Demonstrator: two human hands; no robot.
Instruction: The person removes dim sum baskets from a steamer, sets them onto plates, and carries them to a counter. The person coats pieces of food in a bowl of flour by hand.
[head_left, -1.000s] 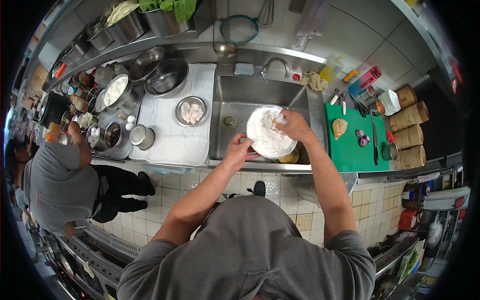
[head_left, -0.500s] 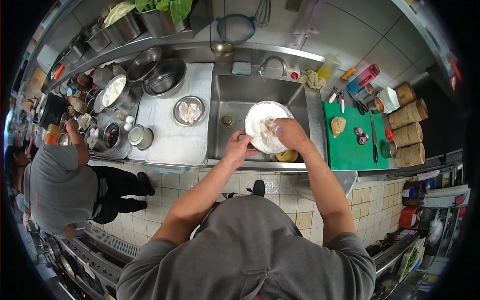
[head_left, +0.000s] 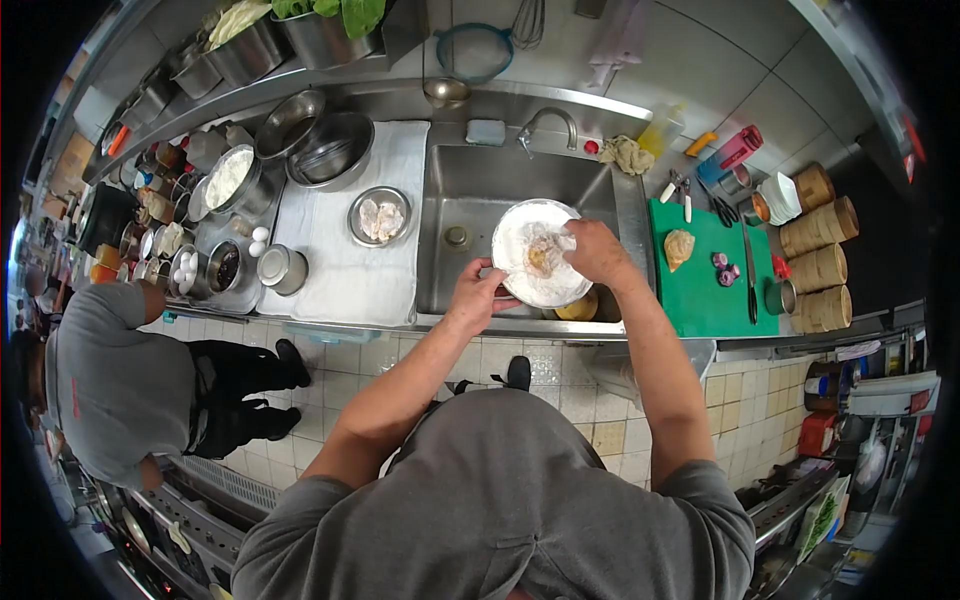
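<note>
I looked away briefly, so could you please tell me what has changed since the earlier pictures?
The right hand has shifted toward the right rim of the bowl, and the floury food piece is more exposed; whether the hand touches it is unclear. A co-worker's arm has drawn back. The left hand still holds the bowl.

Right hand back at the bowl's edge, more of the lump showing; co-worker shifted.
The right hand (head_left: 599, 252) has drawn out from the middle of the bowl (head_left: 548, 303) since half a second ago — its fingertips now sit toward 2 o'clock. At the bowl's centre, a broader, yellowish-tan patch of the lump (head_left: 541, 260) shows amid the white powder (head_left: 520, 232). Away at 9 o'clock, the co-worker (head_left: 115, 385) has leaned over — the hand once raised toward 12 o'clock is out of sight, and the lower foot (head_left: 284, 424) has moved toward 6 o'clock.
</note>
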